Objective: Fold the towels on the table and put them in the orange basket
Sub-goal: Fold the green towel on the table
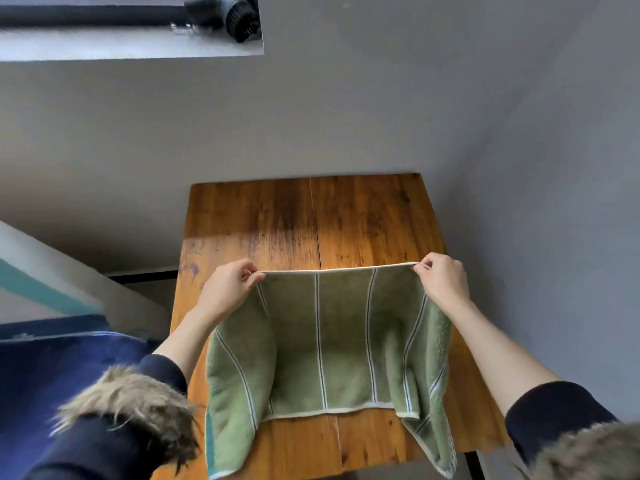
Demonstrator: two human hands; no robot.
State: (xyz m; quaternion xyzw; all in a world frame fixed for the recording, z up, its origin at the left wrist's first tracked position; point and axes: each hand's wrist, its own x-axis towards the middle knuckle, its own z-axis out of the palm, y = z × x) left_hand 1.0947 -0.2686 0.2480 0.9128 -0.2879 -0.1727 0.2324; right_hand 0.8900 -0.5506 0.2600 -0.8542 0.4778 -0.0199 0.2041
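A green towel [332,341] with thin white stripes hangs above the wooden table [311,216]. My left hand [228,285] pinches its top left corner and my right hand [443,282] pinches its top right corner, stretching the upper edge taut between them. The towel's sides droop down past both forearms, and its lower hem lies near the table's front part. No orange basket is in view.
The table stands against a grey wall, in a corner on the right. A blue cloth surface [52,368] lies to the left of the table. A window sill with a dark object [228,15] sits high on the left.
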